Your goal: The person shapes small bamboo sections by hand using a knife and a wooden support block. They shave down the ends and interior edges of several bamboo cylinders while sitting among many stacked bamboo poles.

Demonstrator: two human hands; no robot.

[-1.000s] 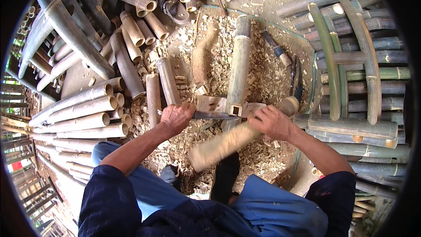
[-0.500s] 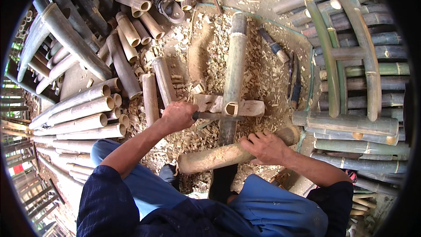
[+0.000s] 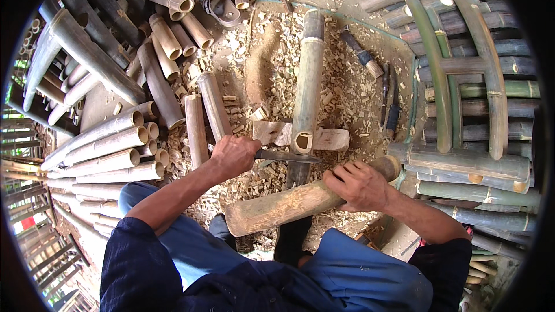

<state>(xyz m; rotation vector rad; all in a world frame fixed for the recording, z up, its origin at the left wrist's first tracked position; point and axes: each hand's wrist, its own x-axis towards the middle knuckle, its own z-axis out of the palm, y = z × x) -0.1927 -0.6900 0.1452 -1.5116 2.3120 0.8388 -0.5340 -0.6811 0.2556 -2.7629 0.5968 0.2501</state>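
Note:
My left hand [image 3: 232,155] is closed round the handle of a knife [image 3: 286,155]. Its blade points right, just in front of the near end of a pale bamboo tube [image 3: 310,75]. My right hand [image 3: 359,186] grips a thick wooden club [image 3: 277,205] with a rough, worn patch along one side. The club slants across in front of my legs, its left end lower. The bamboo tube lies lengthwise with its hollow end toward me, over a pale wood block [image 3: 333,139]. A darker piece [image 3: 298,172] shows below that end.
Wood chips [image 3: 341,98] cover the ground. Two short bamboo pieces [image 3: 214,104] lie left of the tube, and a tool with a dark-wrapped handle [image 3: 363,55] lies to its right. Bamboo stacks stand left [image 3: 104,144] and right [image 3: 480,167]. A sandal [image 3: 222,10] lies at the far side.
The club's left end has swung nearer to me and slightly left, and my right hand has shifted a little right. The knife blade has dropped slightly, just clear of the bamboo tube's end.

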